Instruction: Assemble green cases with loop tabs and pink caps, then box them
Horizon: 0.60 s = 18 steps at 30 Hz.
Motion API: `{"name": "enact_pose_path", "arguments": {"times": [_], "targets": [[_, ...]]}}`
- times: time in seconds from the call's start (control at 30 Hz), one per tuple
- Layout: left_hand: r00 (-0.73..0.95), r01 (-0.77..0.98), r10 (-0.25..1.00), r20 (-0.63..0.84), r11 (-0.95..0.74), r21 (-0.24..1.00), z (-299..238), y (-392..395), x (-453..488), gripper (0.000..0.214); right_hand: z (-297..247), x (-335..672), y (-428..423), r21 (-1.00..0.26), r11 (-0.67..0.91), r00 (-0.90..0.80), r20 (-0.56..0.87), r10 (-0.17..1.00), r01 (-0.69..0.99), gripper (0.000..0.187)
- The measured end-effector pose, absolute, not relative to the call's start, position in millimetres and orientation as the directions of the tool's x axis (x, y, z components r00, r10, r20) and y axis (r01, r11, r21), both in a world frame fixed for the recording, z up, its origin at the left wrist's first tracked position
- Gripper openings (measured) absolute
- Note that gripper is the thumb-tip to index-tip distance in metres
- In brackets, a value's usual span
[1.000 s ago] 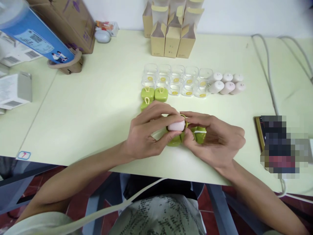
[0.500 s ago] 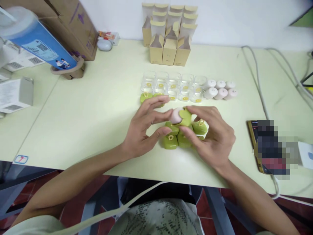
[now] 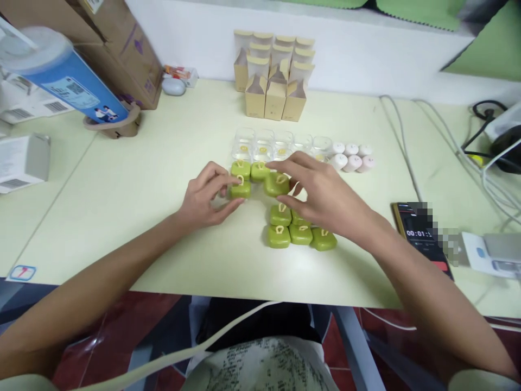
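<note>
Placement seems in hand: at frame centre your right hand grasps a looped green case, your left hand sits unclenched by a neighbouring case, and careful lining-up before release looks needed.

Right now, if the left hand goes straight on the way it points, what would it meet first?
Probably the green case that the left hand partly overlaps in view; whether they already touch is unclear.

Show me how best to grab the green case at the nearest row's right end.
Probably pinch the case by its near and far sides, coming from above right: another green case sits close on its left, and the thin loop on top offers less to hold than the rounded body.
</note>
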<state>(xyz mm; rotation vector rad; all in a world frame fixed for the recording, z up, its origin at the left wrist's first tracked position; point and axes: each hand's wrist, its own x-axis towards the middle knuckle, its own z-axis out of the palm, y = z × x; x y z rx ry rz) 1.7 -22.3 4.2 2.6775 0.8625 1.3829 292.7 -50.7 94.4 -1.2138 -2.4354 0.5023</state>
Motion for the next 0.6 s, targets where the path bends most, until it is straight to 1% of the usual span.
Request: {"name": "enact_pose_path", "arguments": {"times": [0.07,0.13,0.2,0.3,0.43,0.6], "targets": [[0.483,0.486,0.444,0.755,-0.853,0.190,-0.8,-24.5,-0.1,0.029,93.6,277.0,-47.7,-0.417,0.560,-0.587,0.075,0.806,0.716,0.038],[0.493,0.495,0.422,0.761,-0.855,0.153,-4.0,-26.2,0.5,0.028,88.1,265.4,-47.2,-0.404,0.556,-0.602,0.016,0.799,0.727,0.029],[0.493,0.487,0.427,0.758,-0.858,0.166,-6.2,-26.7,1.5,0.027,81.5,259.5,-47.8,-0.395,0.552,-0.606,-0.015,0.795,0.734,0.027],[0.486,0.488,0.448,0.750,-0.851,0.192,-7.8,-26.5,1.6,0.026,75.6,258.8,-48.5,-0.378,0.549,-0.600,-0.022,0.800,0.746,0.025],[0.497,0.500,0.444,0.745,-0.849,0.172,-6.0,-27.0,0.1,0.025,75.8,260.9,-49.1,-0.349,0.559,-0.602,-0.016,0.799,0.752,0.027],[0.509,0.509,0.440,0.740,-0.847,0.153,-3.5,-27.0,-1.1,0.024,74.9,261.4,-50.4,-0.354,0.533,-0.574,-0.012,0.819,0.768,0.039]]}}
